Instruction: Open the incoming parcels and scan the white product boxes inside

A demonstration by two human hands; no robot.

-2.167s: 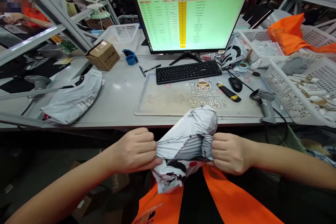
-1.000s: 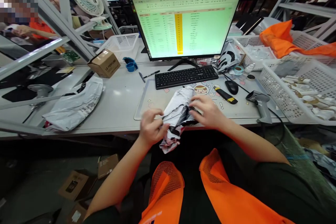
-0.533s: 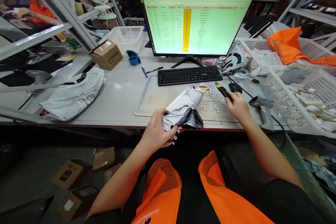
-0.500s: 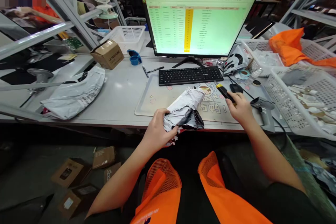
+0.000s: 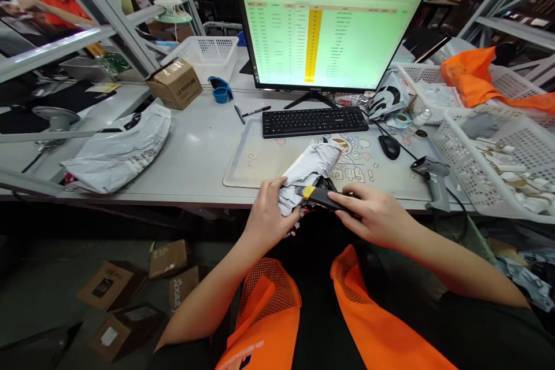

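At the desk's front edge, my left hand [image 5: 271, 217] grips the near end of a crumpled white plastic mailer bag [image 5: 313, 163], thumb below and fingers on top. The bag is torn, and its dark inner side shows by the opening. My right hand [image 5: 373, 211] is closed around a black and yellow utility knife [image 5: 323, 195]. The knife points left, its front end lying over the torn part of the bag beside my left fingers. Whether the blade touches the plastic I cannot tell. What the bag contains is hidden.
Behind the bag are a keyboard [image 5: 314, 122] and a monitor [image 5: 333, 29]. A mouse [image 5: 389, 147], a barcode scanner [image 5: 435, 182] and a white basket [image 5: 489, 176] stand at right. Another white mailer [image 5: 125, 150] and a cardboard box [image 5: 176, 84] sit left. Several cartons [image 5: 113, 285] lie on the floor.
My right hand has brought the utility knife from near the mouse left and down to the bag's torn opening. My left hand still holds the bag.
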